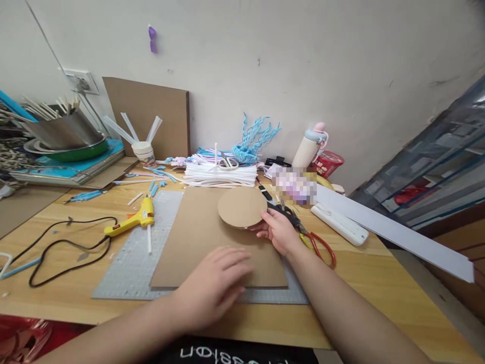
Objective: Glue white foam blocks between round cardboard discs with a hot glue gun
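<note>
A round cardboard disc [242, 206] is pinched at its right edge by my right hand [278, 230], raised a little over a rectangular cardboard sheet [189, 237]. My left hand [217, 280] hovers over or rests on the front part of that sheet, fingers stretched out, holding nothing; whether it touches is unclear. Under the sheet lies a grey cutting mat [121, 278]. Just beyond my right hand are black-handled scissors [284, 213] and red-handled pliers or cutters [322, 247].
To the left lies a yellow glue gun [136, 218] with a looping black cord [49, 247]. White pipe cleaners [220, 175], a blue curly bundle [248, 149] and a cup of glue sticks [143, 151] stand behind. A bottle [308, 146] and white power strip [339, 225] are right.
</note>
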`<state>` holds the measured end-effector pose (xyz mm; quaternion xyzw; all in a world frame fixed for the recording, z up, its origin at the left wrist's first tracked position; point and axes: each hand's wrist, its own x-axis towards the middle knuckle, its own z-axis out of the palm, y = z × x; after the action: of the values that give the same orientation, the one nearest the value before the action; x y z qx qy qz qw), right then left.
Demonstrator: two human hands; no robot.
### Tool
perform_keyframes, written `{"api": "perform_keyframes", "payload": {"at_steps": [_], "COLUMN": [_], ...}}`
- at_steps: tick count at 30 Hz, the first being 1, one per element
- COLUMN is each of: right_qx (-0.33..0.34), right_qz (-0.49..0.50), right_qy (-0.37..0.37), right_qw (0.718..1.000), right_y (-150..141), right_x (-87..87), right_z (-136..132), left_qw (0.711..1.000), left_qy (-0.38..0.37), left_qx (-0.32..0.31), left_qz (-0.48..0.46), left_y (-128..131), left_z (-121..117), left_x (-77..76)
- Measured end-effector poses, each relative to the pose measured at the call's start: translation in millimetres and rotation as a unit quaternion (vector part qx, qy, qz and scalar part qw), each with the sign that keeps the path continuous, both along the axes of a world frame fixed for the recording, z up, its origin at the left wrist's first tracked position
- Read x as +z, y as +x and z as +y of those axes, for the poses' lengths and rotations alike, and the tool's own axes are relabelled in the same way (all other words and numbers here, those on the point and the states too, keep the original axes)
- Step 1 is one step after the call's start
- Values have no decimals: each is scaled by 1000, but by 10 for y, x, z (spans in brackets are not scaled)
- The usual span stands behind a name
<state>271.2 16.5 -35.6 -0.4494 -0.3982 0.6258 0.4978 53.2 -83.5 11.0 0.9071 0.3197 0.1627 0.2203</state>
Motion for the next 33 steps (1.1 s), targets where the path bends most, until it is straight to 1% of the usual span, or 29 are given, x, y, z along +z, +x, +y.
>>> {"api": "perform_keyframes", "payload": {"at_steps": [1, 3, 5, 7, 9, 12, 14, 17, 19, 21, 23, 24, 25, 26, 27, 28, 30, 31, 33], "right_qx": [5, -4, -26, -43, -58, -84, -82, -51, -8, 56, 103, 113, 117, 120, 125, 134, 153, 160, 170], "right_qz": [-13, -48, -99, -161, -227, -326, -378, -425, -471, -544, -597, -612, -625, -638, -651, -663, -685, -694, -705], "right_qy": [6, 21, 34, 46, 64, 107, 140, 177, 190, 187, 168, 155, 145, 138, 138, 145, 177, 197, 238], "right_qw": [1000, 999, 994, 985, 970, 935, 911, 886, 861, 816, 778, 767, 758, 748, 736, 722, 690, 674, 646], "right_y": [-24, -57, -59, -34, 1, 36, 41, 50, 78, 128, 189, 219, 244, 263, 273, 272, 238, 206, 128], "right_x": [-13, -43, -81, -120, -145, -114, -36, 128, 220, 263, 248, 223, 190, 153, 113, 74, 5, -23, -64], "right_z": [-3, -5, 0, 9, 11, -20, -75, -216, -348, -500, -648, -713, -769, -815, -851, -878, -911, -922, -942], "left_qw": [999, 993, 987, 982, 978, 977, 977, 978, 974, 960, 940, 930, 922, 917, 917, 921, 923, 916, 886], "left_qy": [15, 37, 58, 72, 77, 80, 87, 94, 101, 96, 49, 7, -36, -66, -77, -68, 1, 41, 106], "left_qx": [38, 89, 106, 109, 108, 105, 105, 123, 173, 256, 336, 360, 371, 373, 372, 370, 382, 398, 448], "left_qz": [26, 69, 106, 137, 159, 170, 163, 137, 108, 55, -32, -77, -109, -124, -121, -104, -51, -18, 58], "left_y": [-137, -395, -600, -727, -773, -742, -714, -761, -875, -1036, -1205, -1283, -1352, -1414, -1471, -1524, -1633, -1694, -1828], "left_z": [8, 17, 19, 21, 26, 26, 18, 2, -7, -23, -53, -75, -98, -119, -133, -138, -107, -71, 37], "left_x": [-16, -74, -147, -215, -266, -301, -297, -279, -278, -292, -310, -316, -319, -319, -318, -315, -317, -323, -343]}}
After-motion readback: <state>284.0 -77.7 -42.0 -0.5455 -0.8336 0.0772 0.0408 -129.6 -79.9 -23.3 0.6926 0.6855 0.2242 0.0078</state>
